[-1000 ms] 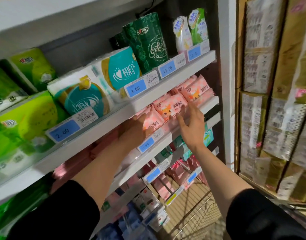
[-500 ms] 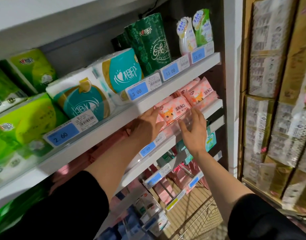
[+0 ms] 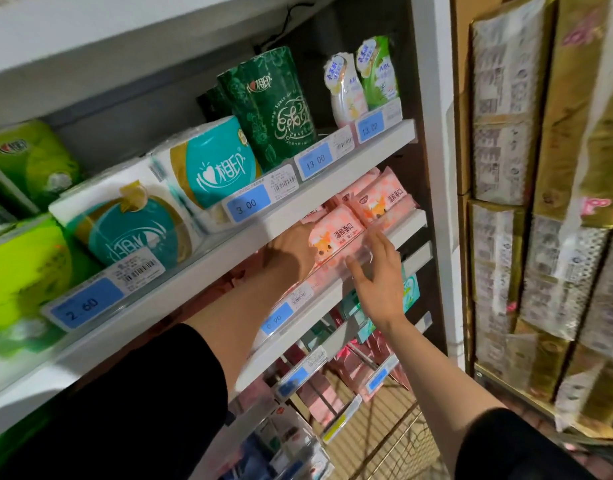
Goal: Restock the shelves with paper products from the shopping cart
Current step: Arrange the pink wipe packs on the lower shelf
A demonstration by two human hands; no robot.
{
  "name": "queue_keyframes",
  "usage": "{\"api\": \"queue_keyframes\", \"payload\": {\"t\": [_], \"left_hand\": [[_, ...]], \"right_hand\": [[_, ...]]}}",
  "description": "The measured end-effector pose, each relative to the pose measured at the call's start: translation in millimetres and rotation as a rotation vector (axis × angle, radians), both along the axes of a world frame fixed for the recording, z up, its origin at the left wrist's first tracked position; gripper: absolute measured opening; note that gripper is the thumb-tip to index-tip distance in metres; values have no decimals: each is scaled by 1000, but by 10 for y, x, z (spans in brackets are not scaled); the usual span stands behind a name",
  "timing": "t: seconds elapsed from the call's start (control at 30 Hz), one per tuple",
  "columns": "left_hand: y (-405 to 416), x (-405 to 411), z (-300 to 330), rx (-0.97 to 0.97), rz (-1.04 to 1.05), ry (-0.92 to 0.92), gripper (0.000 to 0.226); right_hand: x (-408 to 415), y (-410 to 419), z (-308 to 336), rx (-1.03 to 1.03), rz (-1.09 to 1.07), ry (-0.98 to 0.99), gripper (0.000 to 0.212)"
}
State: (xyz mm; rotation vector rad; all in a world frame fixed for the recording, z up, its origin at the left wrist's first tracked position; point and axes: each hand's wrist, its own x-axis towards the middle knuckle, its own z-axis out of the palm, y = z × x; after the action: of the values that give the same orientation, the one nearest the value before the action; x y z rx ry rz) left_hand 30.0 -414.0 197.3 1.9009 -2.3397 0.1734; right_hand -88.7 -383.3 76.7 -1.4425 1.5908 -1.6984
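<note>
Pink wipes packs stand in a row on the second shelf (image 3: 410,221). My left hand (image 3: 288,251) reaches in under the upper shelf and holds the left end of the front pink pack (image 3: 336,237); its fingers are hidden behind the pack. My right hand (image 3: 377,277) is flat, with straight fingers against the pack's front and the clear shelf rail. Another pink pack (image 3: 381,200) stands just to the right. The wire shopping cart (image 3: 384,441) shows at the bottom.
The upper shelf (image 3: 332,190) carries teal tissue rolls (image 3: 208,168), a dark green pack (image 3: 277,105) and small bottles (image 3: 363,84). Wrapped gold cartons (image 3: 540,168) are stacked at the right. Lower shelves hold more pink and teal packs.
My left hand has moved right along the second shelf with the pink pack, up to the row. My right hand stayed at the pack's front, sliding slightly lower.
</note>
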Motion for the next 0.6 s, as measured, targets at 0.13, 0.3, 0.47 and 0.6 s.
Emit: {"api": "queue_keyframes", "payload": {"t": [0.13, 0.3, 0.47, 0.6], "left_hand": [[19, 6, 13, -17, -27, -26, 52], [112, 43, -66, -94, -77, -170, 56], [488, 224, -209, -233, -231, 167, 55], [1000, 524, -452, -457, -293, 242, 45]], "right_hand": [[-26, -65, 19, 13, -38, 8, 60], [-49, -127, 89, 24, -55, 17, 61], [168, 54, 116, -10, -89, -11, 72], [462, 341, 48, 6, -82, -44, 77]]}}
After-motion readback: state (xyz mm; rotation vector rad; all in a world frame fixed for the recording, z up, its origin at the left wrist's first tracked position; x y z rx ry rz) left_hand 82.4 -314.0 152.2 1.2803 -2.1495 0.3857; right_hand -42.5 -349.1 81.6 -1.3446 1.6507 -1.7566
